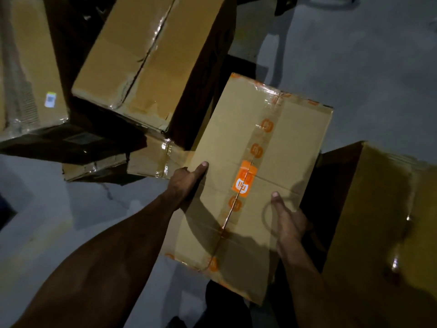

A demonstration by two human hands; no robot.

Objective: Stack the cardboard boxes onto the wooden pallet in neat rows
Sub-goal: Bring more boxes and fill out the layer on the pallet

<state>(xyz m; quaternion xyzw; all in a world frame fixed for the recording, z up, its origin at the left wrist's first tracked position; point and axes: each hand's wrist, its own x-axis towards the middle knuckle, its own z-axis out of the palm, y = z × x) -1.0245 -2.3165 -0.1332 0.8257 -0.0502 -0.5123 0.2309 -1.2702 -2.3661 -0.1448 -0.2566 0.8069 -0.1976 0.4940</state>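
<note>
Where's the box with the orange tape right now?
The orange-taped box is centre frame, held between the left hand and right hand, with a bigger box beyond it.

The held cardboard box carries 1 orange square sticker over its centre seam, bearing a white logo that reads "mi". The clear sealing tape along the same seam repeats that logo in small orange round marks; at least 4 show. A small white and green label sits on the box at far left; its print is too blurred to read. No other legible text.
</note>
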